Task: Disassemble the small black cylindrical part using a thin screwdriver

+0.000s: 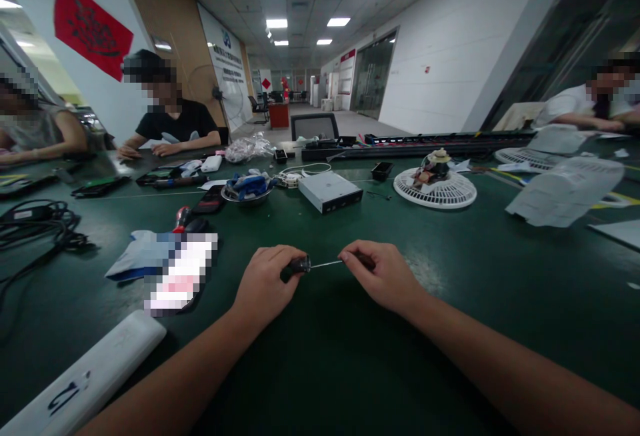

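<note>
The left hand (266, 281) is closed firmly around the black handle of a small screwdriver (299, 265), held level over the green bench mat (465, 336). The right hand (381, 277) pinches the far end of the thin steel shaft (325, 264), though its fingers hide exactly what they grip. This two-ended hold steadies the shaft well.

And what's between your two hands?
The head view shows a small screwdriver: its thin metal shaft bridges the gap from the black handle in the left hand to the right hand.
</note>
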Tool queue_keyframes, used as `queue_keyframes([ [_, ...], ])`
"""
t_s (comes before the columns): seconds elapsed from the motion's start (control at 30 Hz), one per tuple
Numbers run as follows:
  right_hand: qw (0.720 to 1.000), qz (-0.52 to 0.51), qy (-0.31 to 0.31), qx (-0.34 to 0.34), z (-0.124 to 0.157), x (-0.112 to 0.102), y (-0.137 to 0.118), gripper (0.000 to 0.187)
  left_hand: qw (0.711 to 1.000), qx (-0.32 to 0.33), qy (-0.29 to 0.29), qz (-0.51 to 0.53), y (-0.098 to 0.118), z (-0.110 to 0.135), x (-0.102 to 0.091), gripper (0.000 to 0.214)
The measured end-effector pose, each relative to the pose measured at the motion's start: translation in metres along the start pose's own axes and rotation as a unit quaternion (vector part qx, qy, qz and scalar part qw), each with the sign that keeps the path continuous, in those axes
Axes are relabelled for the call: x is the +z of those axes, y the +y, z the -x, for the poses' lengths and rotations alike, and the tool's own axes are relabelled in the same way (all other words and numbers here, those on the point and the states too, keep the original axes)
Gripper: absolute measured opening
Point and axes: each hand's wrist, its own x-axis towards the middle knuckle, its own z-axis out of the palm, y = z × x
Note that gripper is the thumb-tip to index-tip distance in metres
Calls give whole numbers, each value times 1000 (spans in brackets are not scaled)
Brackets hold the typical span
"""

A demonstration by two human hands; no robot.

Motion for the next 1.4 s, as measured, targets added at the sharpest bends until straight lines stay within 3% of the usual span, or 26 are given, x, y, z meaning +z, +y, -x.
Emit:
queue_keyframes([
  [0.17,999,37,30,6,0,0,0,23,1000,0,-2,-9,1,0,1,29],
  [0.3,1000,22,-4,1,1,-1,-1,24,1000,4,-12,-11,0,1,1,31],
  [0.47,999,32,18,26,0,-1,-2,24,1000,4,-11,-13,0,1,1,34],
  [0.6,999,15,-22,22,-1,-1,-3,26,1000,11,-11,-11,1,1,2,34],
  [0.73,999,42,-4,27,0,-1,-4,25,999,28,-16,-14,1,1,3,33],
  [0.87,999,37,-33,19,0,-2,-3,26,999,24,-18,-17,1,1,3,33],
  [1.13,988,137,-44,51,-1,0,-6,35,999,20,-18,-22,0,2,2,33],
  [1.27,990,123,-34,65,0,0,-7,36,999,21,-6,-32,1,1,3,32],
  [1.4,987,90,-38,125,-1,-1,-2,42,999,-17,18,-36,2,1,2,31],
])
